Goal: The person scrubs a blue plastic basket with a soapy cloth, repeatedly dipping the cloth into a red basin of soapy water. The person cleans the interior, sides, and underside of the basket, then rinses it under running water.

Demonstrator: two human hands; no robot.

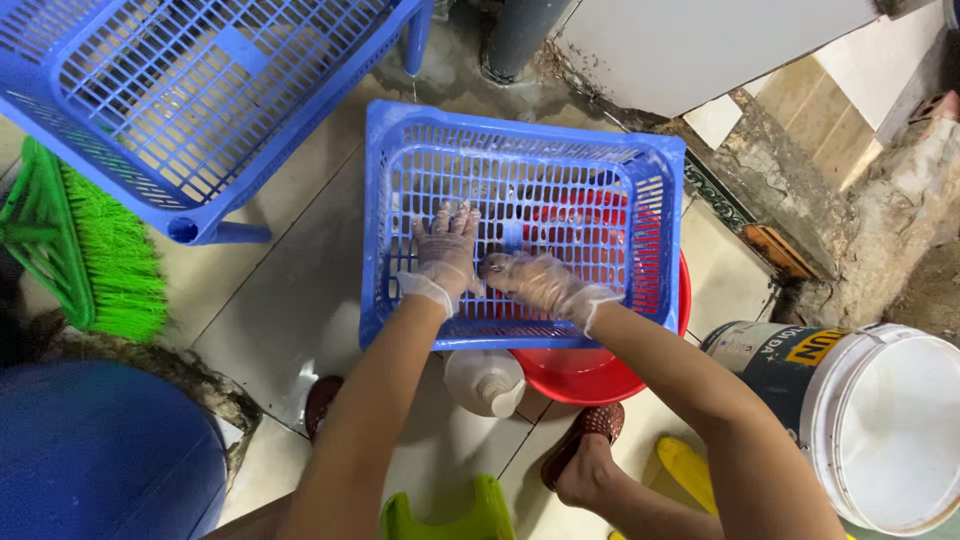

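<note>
basket [520, 150]: blue, lattice grid | basin [590, 378]: red | broom [100, 255]: green | bucket [880, 430]: white | gloves [445, 250]: clear | bottle [485, 380]: white

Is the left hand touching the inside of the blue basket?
Touching. The head view shows the gloved left hand pressed flat, fingers spread, on the blue basket floor.

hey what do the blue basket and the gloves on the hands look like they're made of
Blue basket: rigid moulded plastic, judging by its even lattice of slots and glossy wet sheen. Gloves on left hand and right hand: thin clear disposable film, probably polyethylene; wrinkled and see-through.
</note>
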